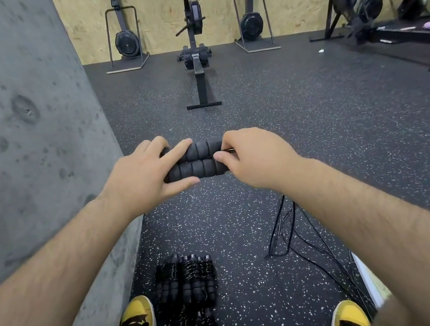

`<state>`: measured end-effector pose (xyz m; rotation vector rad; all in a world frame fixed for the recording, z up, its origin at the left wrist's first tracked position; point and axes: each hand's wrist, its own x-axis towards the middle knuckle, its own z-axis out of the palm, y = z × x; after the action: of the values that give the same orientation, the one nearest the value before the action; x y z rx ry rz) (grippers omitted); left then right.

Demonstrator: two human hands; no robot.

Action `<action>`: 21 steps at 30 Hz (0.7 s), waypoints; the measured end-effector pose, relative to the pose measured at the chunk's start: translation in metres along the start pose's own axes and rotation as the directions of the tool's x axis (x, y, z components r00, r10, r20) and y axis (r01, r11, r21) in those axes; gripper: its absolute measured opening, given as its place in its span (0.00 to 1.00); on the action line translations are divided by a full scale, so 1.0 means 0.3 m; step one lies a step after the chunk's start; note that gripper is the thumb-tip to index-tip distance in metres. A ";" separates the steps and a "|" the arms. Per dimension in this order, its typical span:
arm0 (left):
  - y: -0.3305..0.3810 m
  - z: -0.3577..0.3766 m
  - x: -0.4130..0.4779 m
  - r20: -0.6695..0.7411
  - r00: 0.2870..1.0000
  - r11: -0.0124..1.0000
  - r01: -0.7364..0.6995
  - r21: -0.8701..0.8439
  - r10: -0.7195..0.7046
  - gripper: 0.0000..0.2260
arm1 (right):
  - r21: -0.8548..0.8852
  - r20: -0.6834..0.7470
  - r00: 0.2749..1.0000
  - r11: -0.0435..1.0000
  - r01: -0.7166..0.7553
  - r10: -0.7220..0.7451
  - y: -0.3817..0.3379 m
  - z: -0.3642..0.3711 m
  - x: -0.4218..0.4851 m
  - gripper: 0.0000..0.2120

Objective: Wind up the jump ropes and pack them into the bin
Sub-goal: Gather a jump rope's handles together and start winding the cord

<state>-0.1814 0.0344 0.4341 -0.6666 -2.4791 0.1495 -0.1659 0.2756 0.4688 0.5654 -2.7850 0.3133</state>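
Two black ribbed foam jump rope handles (198,161) lie side by side, held level in front of me. My left hand (144,176) grips their left ends, fingers wrapped over the top and thumb under. My right hand (252,153) pinches the right ends where the thin black cord comes out. That cord (290,230) hangs down under my right forearm and lies in loose loops on the floor. A white bin edge (369,282) shows at lower right, mostly hidden by my right arm.
Several wound jump ropes (189,286) lie in a pile on the speckled rubber floor between my yellow shoes. A concrete pillar (19,138) stands close on the left. A rowing machine (196,60) and other gym machines stand ahead along the wooden wall.
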 end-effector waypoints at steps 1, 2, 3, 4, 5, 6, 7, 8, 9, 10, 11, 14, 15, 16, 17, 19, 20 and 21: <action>-0.004 0.002 -0.002 0.008 1.000 1.000 0.004 0.003 -0.004 0.34 | -0.014 0.015 1.000 1.000 0.015 -0.015 0.002 0.002 -0.001 0.12; -0.009 0.006 -0.004 0.019 1.000 1.000 0.006 0.005 -0.006 0.33 | -0.036 0.026 0.999 0.999 0.031 -0.030 0.006 -0.002 -0.001 0.11; -0.015 0.010 -0.006 0.031 0.999 1.000 0.009 0.004 -0.009 0.32 | -0.063 0.034 0.998 0.997 0.049 -0.047 0.014 -0.010 0.000 0.11; -0.022 0.014 -0.010 0.048 0.999 1.000 0.014 -0.002 -0.014 0.32 | -0.093 0.033 0.997 0.993 0.071 -0.068 0.024 -0.022 0.001 0.11; -0.029 0.016 -0.013 0.066 0.998 1.000 0.019 -0.012 -0.018 0.32 | -0.124 0.023 0.995 0.987 0.100 -0.098 0.034 -0.036 0.004 0.12; -0.034 0.017 -0.016 0.083 0.996 0.999 0.022 -0.024 -0.020 0.32 | -0.152 0.006 0.991 0.979 0.133 -0.134 0.044 -0.049 0.006 0.13; -0.037 0.015 -0.017 0.101 0.995 0.999 0.020 -0.041 -0.016 0.33 | -0.173 -0.019 0.985 0.971 0.167 -0.172 0.054 -0.060 0.009 0.13; -0.036 0.009 -0.018 0.120 0.993 0.998 0.009 -0.064 -0.002 0.33 | -0.182 -0.044 0.978 0.964 0.195 -0.206 0.061 -0.068 0.011 0.13; -0.031 0.002 -0.020 0.142 0.990 0.995 -0.011 -0.094 0.024 0.32 | -0.173 -0.067 0.971 0.961 0.217 -0.231 0.068 -0.072 0.013 0.13; -0.022 -0.007 -0.022 0.159 0.986 0.991 -0.037 -0.132 0.058 0.32 | -0.144 -0.085 0.966 0.962 0.230 -0.244 0.078 -0.071 0.018 0.13; -0.012 -0.017 -0.027 0.165 0.982 0.982 -0.061 -0.176 0.091 0.31 | -0.102 -0.096 0.965 0.967 0.233 -0.242 0.091 -0.066 0.026 0.12; 0.025 -0.060 -0.040 0.100 0.986 0.940 -0.095 -0.328 0.135 0.31 | 0.130 -0.089 0.976 0.970 0.207 -0.197 0.142 -0.060 0.048 0.09; 0.036 -0.074 -0.042 0.060 0.989 0.923 -0.104 -0.369 0.136 0.31 | 0.238 -0.076 0.981 0.952 0.194 -0.181 0.156 -0.061 0.050 0.08; 0.046 -0.088 -0.043 0.029 0.991 0.907 -0.108 -0.407 0.131 0.31 | 0.340 -0.053 0.986 0.925 0.168 -0.160 0.168 -0.052 0.051 0.08; 0.056 -0.100 -0.041 0.015 0.992 0.890 -0.103 -0.444 0.122 0.30 | 0.423 -0.026 0.990 0.895 0.138 -0.140 0.171 -0.040 0.047 0.09; 0.072 -0.115 -0.036 0.011 0.996 0.868 -0.074 -0.491 0.091 0.30 | 0.573 0.046 0.994 0.817 0.055 -0.099 0.155 0.005 0.041 0.10; 0.078 -0.120 -0.032 0.002 0.998 0.869 -0.056 -0.491 0.065 0.29 | 0.668 0.086 0.993 0.744 0.003 -0.081 0.137 0.033 0.037 0.10; 0.082 -0.121 -0.027 -0.013 0.999 0.879 -0.033 -0.477 0.031 0.29 | 0.755 0.120 0.991 0.654 -0.055 -0.056 0.114 0.061 0.035 0.12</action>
<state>-0.1451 0.0506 0.4547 -0.9042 -2.5143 -0.4702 -0.1934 0.2979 0.4497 0.7746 -2.6653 1.5461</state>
